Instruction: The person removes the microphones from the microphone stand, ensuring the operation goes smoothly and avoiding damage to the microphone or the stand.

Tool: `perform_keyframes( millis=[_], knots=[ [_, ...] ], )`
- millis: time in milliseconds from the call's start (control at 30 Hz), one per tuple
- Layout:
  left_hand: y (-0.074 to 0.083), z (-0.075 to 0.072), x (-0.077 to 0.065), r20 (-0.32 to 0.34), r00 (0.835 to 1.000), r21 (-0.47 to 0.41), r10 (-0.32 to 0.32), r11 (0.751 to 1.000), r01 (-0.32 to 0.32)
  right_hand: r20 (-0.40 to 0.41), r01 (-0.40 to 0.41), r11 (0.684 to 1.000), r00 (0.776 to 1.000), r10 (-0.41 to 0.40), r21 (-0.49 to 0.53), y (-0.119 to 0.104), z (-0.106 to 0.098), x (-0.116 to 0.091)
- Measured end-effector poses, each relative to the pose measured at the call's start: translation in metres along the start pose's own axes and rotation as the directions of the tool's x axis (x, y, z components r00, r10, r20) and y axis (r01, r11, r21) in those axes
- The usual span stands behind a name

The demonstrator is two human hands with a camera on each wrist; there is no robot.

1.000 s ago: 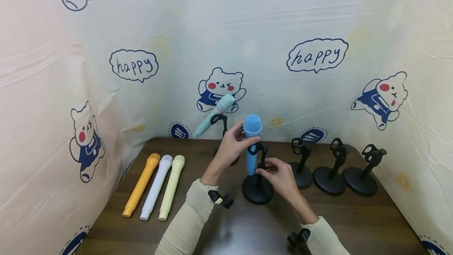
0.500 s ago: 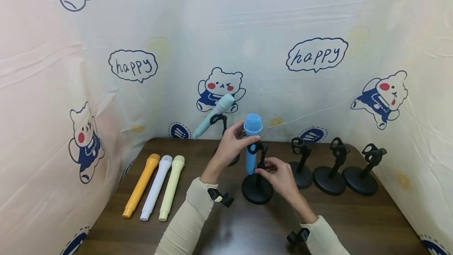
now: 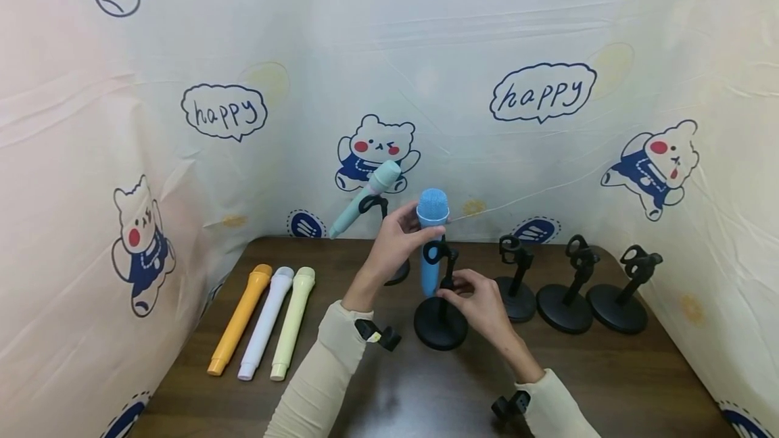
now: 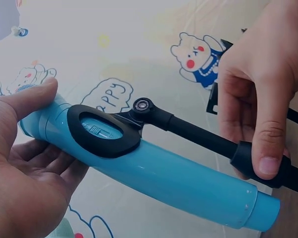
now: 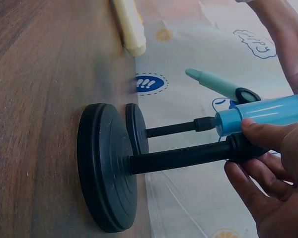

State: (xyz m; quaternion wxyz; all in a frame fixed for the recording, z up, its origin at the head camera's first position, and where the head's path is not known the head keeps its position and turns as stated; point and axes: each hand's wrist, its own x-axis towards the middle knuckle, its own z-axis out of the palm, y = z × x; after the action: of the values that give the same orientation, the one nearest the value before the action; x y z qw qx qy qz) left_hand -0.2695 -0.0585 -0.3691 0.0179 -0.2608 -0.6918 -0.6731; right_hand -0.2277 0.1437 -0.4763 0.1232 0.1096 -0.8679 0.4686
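Observation:
A blue microphone (image 3: 433, 205) stands nearly upright in the black clip (image 4: 131, 141) of a microphone stand (image 3: 441, 326). My left hand (image 3: 395, 249) holds it just under the mesh head, thumb on one side and fingers on the other. In the left wrist view the clip ring wraps around the microphone's body. My right hand (image 3: 483, 299) pinches the stand's pole at its collar (image 4: 241, 156), close to the microphone's lower end. The round base (image 5: 107, 168) sits on the table. Behind, a teal microphone (image 3: 359, 205) leans in another stand's clip.
Orange (image 3: 240, 320), lavender (image 3: 266, 323) and pale yellow microphones (image 3: 293, 323) lie side by side at the left of the brown table (image 3: 389, 397). Three black stands (image 3: 516, 296) with bare clips are grouped at the right. A printed curtain rises behind the table.
The blue microphone and my left hand have risen slightly. My right hand keeps its hold on the pole. The whole head view has shifted a little.

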Motion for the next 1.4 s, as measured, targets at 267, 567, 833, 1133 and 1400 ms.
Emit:
perform_keyframes(
  millis=[267,567,833,1133,1400],
  knots=[
    [0.009,0.001,0.003,0.003,1.000,-0.044,0.023,0.999,-0.023,0.005,-0.001,1.000,1.000,0.001,-0.001,0.000,0.000,0.000],
    [0.021,0.001,0.011,-0.040,0.997,-0.018,0.059,0.998,-0.060,0.004,0.006,1.000,1.000,-0.006,0.002,0.001,0.000,0.001],
    [0.032,0.003,0.016,-0.095,0.993,-0.022,0.074,0.997,-0.076,0.011,0.005,1.000,1.000,-0.005,0.016,0.000,-0.001,0.001],
    [0.046,0.004,0.023,-0.115,0.986,-0.077,0.121,0.988,-0.130,0.003,0.020,1.000,1.000,-0.020,0.010,0.002,-0.001,0.001],
    [0.056,0.005,0.029,-0.142,0.977,-0.128,0.162,0.975,-0.180,-0.002,0.014,1.000,1.000,-0.014,0.009,0.002,0.000,0.002]
  ],
)
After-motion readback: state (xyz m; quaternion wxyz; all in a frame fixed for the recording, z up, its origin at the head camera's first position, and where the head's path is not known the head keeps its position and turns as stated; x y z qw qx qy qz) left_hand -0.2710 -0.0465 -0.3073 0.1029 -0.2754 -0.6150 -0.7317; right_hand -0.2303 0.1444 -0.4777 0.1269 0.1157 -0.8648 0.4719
